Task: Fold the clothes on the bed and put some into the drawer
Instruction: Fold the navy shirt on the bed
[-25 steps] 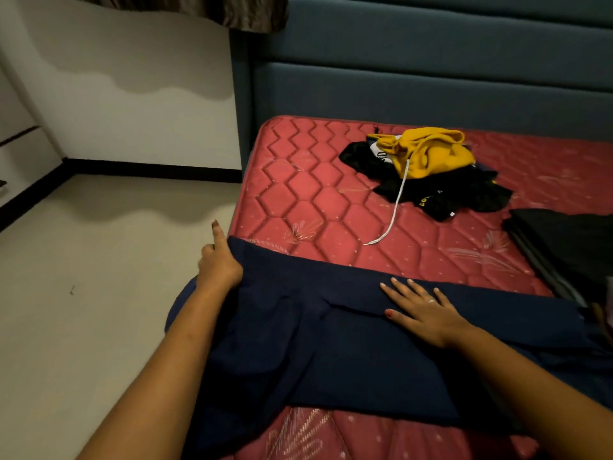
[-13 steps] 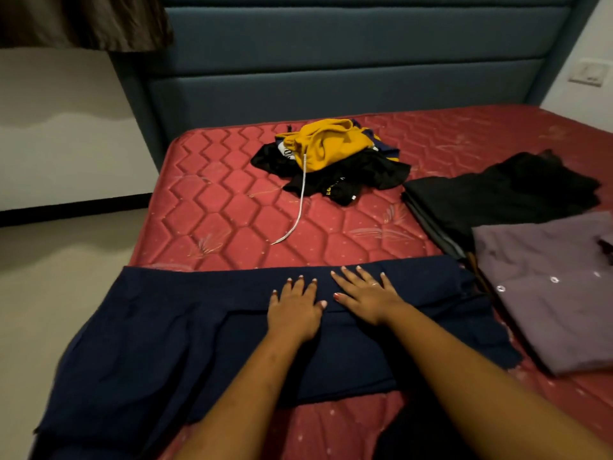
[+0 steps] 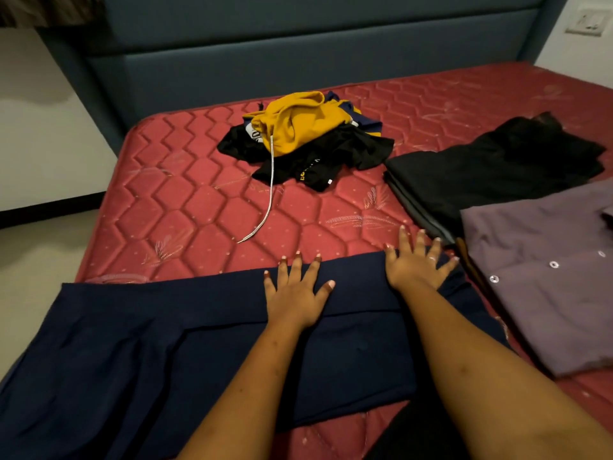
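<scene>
The navy garment (image 3: 132, 343) lies across the near edge of the bed (image 3: 199, 210), its left end drooping off. The left hand (image 3: 293, 293) and right hand (image 3: 416, 263) press it flat, fingers spread. It looks soft and limp; I'd pinch its 2 far corners.

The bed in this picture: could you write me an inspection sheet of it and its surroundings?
Surface: red quilted mattress, no sheet.
Job's things: navy garment spread at the near edge; folded black stack and grey-purple shirt on the right.
Clutter: yellow garment heaped on black clothes, unfolded.
Hands: left hand and right hand press flat on the navy garment, fingers spread.
Cables: white cord trails from the heap; drawstring or cable, cannot tell.
Surroundings: blue padded headboard, wall socket, pale floor.
</scene>
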### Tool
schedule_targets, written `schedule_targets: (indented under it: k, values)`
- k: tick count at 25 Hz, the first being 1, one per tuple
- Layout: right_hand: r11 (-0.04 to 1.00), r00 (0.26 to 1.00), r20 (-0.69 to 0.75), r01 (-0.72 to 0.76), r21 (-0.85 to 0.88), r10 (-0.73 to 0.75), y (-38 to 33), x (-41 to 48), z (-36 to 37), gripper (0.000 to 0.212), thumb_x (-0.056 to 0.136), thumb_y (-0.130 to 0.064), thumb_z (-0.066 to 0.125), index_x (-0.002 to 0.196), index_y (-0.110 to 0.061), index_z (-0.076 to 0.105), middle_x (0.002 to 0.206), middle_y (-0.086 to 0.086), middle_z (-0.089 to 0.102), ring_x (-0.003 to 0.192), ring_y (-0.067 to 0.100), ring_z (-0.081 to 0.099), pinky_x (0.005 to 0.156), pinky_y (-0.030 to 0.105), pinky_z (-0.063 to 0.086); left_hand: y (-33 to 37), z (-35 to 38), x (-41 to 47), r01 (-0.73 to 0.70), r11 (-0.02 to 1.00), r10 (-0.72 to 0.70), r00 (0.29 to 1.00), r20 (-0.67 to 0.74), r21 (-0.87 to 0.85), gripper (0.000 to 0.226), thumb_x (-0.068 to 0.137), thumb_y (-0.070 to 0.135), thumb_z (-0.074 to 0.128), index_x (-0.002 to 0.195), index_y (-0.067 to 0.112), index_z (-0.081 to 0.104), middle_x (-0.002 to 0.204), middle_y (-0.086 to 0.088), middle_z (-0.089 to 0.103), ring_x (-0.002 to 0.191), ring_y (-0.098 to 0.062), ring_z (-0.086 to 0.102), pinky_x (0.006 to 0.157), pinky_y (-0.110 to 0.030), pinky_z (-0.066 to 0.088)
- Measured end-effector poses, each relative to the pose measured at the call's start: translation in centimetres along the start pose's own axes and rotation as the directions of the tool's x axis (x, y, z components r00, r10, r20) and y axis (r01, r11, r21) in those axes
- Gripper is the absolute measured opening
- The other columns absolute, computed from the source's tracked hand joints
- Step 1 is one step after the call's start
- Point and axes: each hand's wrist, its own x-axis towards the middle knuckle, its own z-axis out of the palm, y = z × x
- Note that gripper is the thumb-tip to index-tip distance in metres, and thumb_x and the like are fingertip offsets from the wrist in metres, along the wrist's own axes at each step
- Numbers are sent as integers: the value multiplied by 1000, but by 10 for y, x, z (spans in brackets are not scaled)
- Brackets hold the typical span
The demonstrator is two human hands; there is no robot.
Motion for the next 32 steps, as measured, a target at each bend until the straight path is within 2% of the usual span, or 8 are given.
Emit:
schedule_targets:
  k: [2, 5, 8, 10, 11, 19, 24, 32]
  values:
    - [1000, 996, -80, -30, -1, 30, -2, -5, -4, 63, 99, -54, 20, 153, -34, -6, 161, -6, -13, 145, 35, -16, 110, 64, -12, -12, -7, -4, -34, 999, 34, 999, 22, 10, 63, 97, 61, 22, 152, 39, 2, 162, 3, -2, 148, -21, -7, 116, -51, -5]
    - [952, 931, -210, 277, -127, -299, -39, -31, -2, 65, 100, -50, 24, 154, -27, -3, 162, -9, -5, 147, 28, -12, 112, 62, -8, -65, -18, -27, -1, 994, 4, 1000, -24, 112, 61, 99, 56, 22, 153, 36, 1, 162, 8, -1, 148, -15, -4, 117, -52, -1]
    - [686, 686, 20, 728, -13, -728, -138, -108, 31, 62, 101, -47, 27, 154, -27, 2, 162, -9, 0, 149, 18, -5, 114, 55, -6, -137, -34, -64, 167, 977, -160, 985, -56, 134, 59, 101, 53, 18, 153, 36, -2, 162, 9, -5, 148, -14, -4, 117, -52, -1]
    - [511, 491, 214, 858, 48, -845, -199, -163, 62, 57, 102, -47, 19, 154, -29, 4, 161, -12, 2, 148, 11, -5, 115, 52, -8, -179, -47, -78, 246, 963, -245, 969, -25, 112, 56, 103, 46, 16, 154, 32, -2, 162, 9, -7, 148, -14, -5, 119, -51, 0]
    - [489, 464, 240, 871, 54, -853, -219, -180, 73, 56, 102, -48, 15, 154, -30, 5, 161, -14, 2, 148, 9, -6, 116, 50, -10, -197, -51, -81, 278, 957, -278, 960, -16, 83, 55, 103, 43, 16, 154, 31, -1, 162, 8, -7, 148, -14, -6, 119, -50, 1]
    - [441, 393, 374, 896, 49, -840, -294, -179, 89, 54, 100, -57, 12, 151, -43, 3, 158, -22, -3, 147, 7, -10, 116, 47, -14, -267, -55, -72, 406, 914, -403, 897, -183, -22, 52, 104, 39, 15, 154, 27, 5, 162, 8, 2, 148, -18, -6, 118, -51, -4]
    - [387, 368, 326, 922, -6, -871, -339, -174, 106, 50, 101, -51, 8, 150, -45, 2, 158, -24, -3, 147, 8, -9, 115, 51, -14, -294, -55, -55, 502, 854, -520, 815, -257, -135, 52, 104, 33, 17, 154, 21, 10, 162, 4, 6, 148, -16, -4, 117, -50, -4]
    - [342, 346, 332, 937, -75, -877, -332, -168, 99, 55, 100, -54, 11, 152, -39, -3, 160, -18, -4, 148, 10, -10, 116, 51, -13, -292, -57, -59, 573, 816, -576, 794, -194, -81, 59, 103, 43, 11, 154, 19, -4, 162, 2, -7, 148, -17, -10, 116, -51, -8]
